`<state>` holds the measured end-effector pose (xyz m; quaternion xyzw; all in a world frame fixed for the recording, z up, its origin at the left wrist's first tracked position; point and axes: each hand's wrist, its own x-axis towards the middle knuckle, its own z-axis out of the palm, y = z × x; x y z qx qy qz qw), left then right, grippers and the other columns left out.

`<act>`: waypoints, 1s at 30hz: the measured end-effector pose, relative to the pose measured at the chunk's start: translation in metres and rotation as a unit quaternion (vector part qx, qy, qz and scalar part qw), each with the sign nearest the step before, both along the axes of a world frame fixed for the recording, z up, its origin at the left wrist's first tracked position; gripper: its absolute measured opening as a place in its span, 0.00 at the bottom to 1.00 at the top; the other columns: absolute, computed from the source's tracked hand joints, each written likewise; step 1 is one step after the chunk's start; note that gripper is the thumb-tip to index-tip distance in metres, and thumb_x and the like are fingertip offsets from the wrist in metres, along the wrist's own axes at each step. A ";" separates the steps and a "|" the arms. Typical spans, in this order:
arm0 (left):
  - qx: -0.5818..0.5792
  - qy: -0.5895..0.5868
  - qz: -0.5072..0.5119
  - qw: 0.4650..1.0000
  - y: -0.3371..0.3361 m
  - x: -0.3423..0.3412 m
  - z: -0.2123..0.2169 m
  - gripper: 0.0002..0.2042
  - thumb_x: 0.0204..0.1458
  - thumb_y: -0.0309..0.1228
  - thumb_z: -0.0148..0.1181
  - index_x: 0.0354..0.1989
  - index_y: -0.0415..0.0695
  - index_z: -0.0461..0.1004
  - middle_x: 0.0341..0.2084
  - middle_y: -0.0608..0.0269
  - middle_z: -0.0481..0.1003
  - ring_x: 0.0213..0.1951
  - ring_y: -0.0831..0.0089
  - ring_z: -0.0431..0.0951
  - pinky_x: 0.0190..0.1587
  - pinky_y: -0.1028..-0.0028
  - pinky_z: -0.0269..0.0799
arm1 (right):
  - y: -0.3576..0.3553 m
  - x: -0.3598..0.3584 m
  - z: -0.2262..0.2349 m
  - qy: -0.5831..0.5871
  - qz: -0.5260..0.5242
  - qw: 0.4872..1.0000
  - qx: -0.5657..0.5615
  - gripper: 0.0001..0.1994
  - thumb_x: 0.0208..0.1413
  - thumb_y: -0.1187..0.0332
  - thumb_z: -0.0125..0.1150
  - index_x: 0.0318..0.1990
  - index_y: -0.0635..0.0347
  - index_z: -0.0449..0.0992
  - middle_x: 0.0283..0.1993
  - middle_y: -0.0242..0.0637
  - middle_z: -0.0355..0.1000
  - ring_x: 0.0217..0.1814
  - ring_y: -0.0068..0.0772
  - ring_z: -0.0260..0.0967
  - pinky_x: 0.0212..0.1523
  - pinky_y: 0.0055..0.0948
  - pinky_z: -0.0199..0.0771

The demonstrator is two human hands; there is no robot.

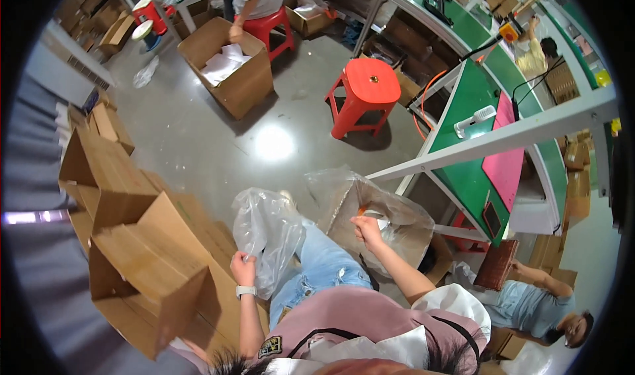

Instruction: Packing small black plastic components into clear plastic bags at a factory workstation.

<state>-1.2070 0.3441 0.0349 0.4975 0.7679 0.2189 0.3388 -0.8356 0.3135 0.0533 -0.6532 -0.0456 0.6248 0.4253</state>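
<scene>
Now, left hand (243, 268): fingers closed on the clear plastic bag (264, 233), near left of my knees.
Right hand (366, 231): fingers pinching the bag-lined box (370, 216), just right.
Bag's length: runs away from me.

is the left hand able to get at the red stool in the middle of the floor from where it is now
Probably not. The left hand grips a clear plastic bag beside the knee, while the red stool stands well off across bare floor, apparently beyond arm's reach.

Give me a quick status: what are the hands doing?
Left hand gripping clear plastic bag. Right hand at plastic-lined cardboard box, gripping its liner. Stacked flat cartons close on the left.
</scene>
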 end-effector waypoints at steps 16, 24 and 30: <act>-0.001 0.047 -0.130 0.990 0.482 0.197 0.024 0.09 0.34 0.27 0.58 0.25 0.37 0.68 0.15 0.61 0.68 0.22 0.74 0.66 0.28 0.74 0.64 | 0.446 0.208 -0.030 0.001 -0.122 0.986 0.114 0.13 0.57 0.61 0.50 0.23 0.57 0.65 0.10 0.20 0.47 0.08 0.12 0.42 0.09 0.18 0.37; -0.028 0.084 -0.179 0.980 0.669 0.312 -0.024 0.11 0.36 0.30 0.59 0.28 0.38 0.70 0.20 0.51 0.72 0.24 0.59 0.71 0.32 0.68 0.67 | 0.562 0.357 -0.061 -0.034 -0.214 0.974 0.068 0.09 0.54 0.65 0.54 0.26 0.59 0.69 0.12 0.20 0.52 0.08 0.11 0.42 0.08 0.17 0.38; -0.098 0.059 -0.264 0.958 0.808 0.418 -0.105 0.10 0.37 0.29 0.59 0.28 0.38 0.72 0.20 0.56 0.72 0.25 0.67 0.71 0.32 0.71 0.66 | 0.689 0.504 -0.155 -0.039 -0.349 0.934 0.062 0.11 0.55 0.62 0.53 0.25 0.59 0.69 0.11 0.20 0.48 0.08 0.13 0.42 0.08 0.18 0.38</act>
